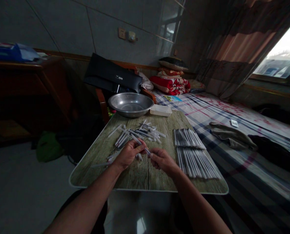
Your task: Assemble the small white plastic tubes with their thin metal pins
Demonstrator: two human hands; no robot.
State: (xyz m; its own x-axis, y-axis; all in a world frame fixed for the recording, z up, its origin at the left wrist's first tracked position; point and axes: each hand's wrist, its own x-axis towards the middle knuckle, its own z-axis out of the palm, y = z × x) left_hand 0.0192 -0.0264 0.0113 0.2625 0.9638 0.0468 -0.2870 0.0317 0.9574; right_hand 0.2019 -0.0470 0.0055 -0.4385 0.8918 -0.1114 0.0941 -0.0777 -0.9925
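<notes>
A slim, pale pen [136, 139] slants between my two hands above the table. My left hand [131, 151] pinches it near the middle, thumb on top. At its lower end, the fingers of my right hand [161, 159] are closed around the tip. Just beyond my hands lies a loose pile of whitish pen parts [157, 134], some clear and some dark, pointing many ways. More pale pieces lie partly hidden behind my left hand. To the right, finished-looking pens [195, 162] lie side by side in two neat overlapping rows.
The wood-patterned table [96, 177] has a pale rim. At its far end are a wide metal basin [131, 104] and a shallow white box [160, 110]. A bed with a checked sheet [232, 162] borders the right side; a chair with a black bag [110, 76] stands behind.
</notes>
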